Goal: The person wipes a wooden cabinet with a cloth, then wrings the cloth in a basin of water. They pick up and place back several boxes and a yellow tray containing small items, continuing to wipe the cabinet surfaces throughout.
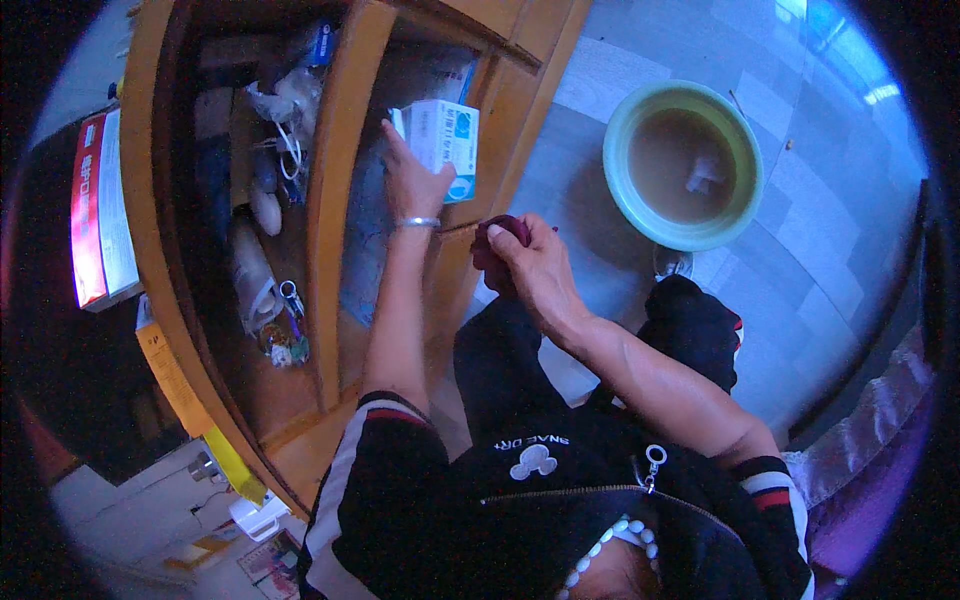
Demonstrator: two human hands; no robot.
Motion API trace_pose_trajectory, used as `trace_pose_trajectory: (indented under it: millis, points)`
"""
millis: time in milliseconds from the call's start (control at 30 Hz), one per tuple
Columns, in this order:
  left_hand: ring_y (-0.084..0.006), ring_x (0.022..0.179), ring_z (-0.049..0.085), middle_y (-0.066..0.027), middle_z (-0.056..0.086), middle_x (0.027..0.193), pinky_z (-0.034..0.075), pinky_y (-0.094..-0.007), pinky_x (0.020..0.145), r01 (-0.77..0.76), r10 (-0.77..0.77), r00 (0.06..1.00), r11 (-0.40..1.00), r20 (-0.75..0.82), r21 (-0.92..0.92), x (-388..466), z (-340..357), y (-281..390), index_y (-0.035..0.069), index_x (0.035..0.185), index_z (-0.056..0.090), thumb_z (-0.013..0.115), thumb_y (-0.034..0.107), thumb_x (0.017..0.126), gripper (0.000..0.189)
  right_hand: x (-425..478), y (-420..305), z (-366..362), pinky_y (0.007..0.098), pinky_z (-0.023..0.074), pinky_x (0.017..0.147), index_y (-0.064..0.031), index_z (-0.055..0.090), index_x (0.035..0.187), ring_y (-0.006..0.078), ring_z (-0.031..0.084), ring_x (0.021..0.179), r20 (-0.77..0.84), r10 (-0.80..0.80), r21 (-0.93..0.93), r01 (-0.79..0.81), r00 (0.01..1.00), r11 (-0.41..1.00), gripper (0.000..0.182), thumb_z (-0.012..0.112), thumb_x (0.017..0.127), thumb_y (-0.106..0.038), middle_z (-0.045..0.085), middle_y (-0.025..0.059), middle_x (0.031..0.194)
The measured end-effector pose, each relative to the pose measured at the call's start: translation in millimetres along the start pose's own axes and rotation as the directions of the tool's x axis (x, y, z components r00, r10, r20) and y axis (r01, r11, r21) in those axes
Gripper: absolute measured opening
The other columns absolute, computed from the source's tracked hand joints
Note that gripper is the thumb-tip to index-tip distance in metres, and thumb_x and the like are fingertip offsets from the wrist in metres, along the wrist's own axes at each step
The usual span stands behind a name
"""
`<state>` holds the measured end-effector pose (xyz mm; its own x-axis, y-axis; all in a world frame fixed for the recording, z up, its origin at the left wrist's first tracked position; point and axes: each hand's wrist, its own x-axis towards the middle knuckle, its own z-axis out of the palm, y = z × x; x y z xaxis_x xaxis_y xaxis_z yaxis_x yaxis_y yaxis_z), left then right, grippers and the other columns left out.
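Observation:
My left hand [414, 178], with a silver bangle at the wrist, grips a white and teal cardboard box [442, 135] that bears printing. Its thumb lies on the near end and its fingers run along the left side. The box is over an open drawer-like compartment [364, 247] of a wooden cabinet. My right hand [544, 262] holds a bunched dark red cloth [496, 259], pinched under the thumb, just outside the cabinet's front edge. Part of the cloth is hidden by the fingers.
Right of the cabinet, a light green basin [619, 161] of murky water stands on grey tiled flooring [810, 247], a pale piece of cloth or paper [703, 176] in it. Another compartment holds plastic bags [289, 101] and a white cable [289, 154]. A red-and-white box [105, 210] sits on the cabinet top.

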<state>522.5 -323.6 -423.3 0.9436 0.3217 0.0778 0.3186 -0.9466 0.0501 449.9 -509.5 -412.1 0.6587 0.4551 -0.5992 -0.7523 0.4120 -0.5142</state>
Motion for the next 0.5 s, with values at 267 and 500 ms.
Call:
trace_pose_trajectory:
  millis: [267,500]
  points:
    - [-0.0383,0.099,0.044,-0.0263,0.041,0.112,0.034,-0.0427,0.088,-0.264,0.264,0.965,0.962,-0.004,-0.069,-62.9,-73.7,54.3,0.000,0.131,0.007,0.070,0.018,0.057,0.099,-2.9,2.9,-2.2,0.0282,0.0432,0.048,0.0017,0.050,0.084,0.0155,0.055,0.054,-0.090,-0.071,-0.003,0.071,0.993,0.997,0.020,0.051,0.080,-0.018,0.058,0.0103,0.069]
    - [-0.0389,0.101,0.043,-0.0247,0.038,0.116,0.033,-0.0432,0.089,-0.533,0.535,0.823,0.844,-0.193,0.066,-65.7,-174.4,65.6,-0.001,0.132,0.005,0.072,0.017,0.056,0.102,-15.0,-4.1,0.7,0.0249,0.0391,0.041,-0.0010,0.048,0.090,0.0134,0.048,0.047,0.207,0.039,0.044,-0.049,0.977,0.998,0.018,0.046,0.084,-0.018,0.052,0.0060,0.063]
